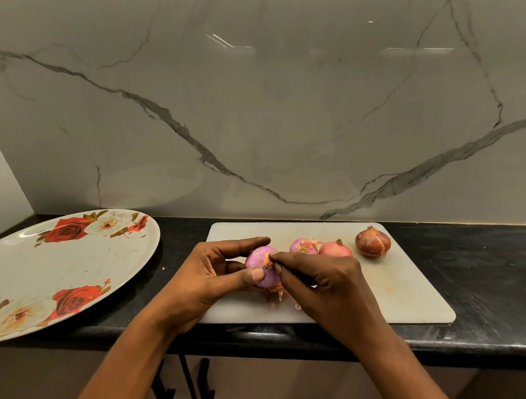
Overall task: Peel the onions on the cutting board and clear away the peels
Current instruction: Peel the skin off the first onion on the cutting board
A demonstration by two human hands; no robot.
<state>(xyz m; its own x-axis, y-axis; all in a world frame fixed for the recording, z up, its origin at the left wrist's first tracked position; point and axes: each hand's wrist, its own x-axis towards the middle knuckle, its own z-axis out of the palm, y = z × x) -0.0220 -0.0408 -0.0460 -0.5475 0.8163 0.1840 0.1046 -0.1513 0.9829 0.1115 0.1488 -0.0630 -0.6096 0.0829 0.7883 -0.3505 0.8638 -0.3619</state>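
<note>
A purple onion (262, 269) was gripped over the cutting board (408, 286) by the left hand (211, 278); its tip was pinched by the right hand (327, 283).

Glossy marble wall (252, 110); matt white plastic cutting board (408, 283).

Both hands, left hand (207, 276) & right hand (327, 289), sit over the front-left part of the cutting board (408, 298), blocking it along w/ the onion (262, 269) they hold. Three more onions (335, 249) stand in a row mid-board toward the back. Board's right-front part is bare except a small peel scrap (388, 288). Big flowered plate (49, 272) fills the counter (481, 266) at left; a narrow dark gap lies btwn plate & board. Counter right of board is open. Wall (252, 110) closes the back.
</note>
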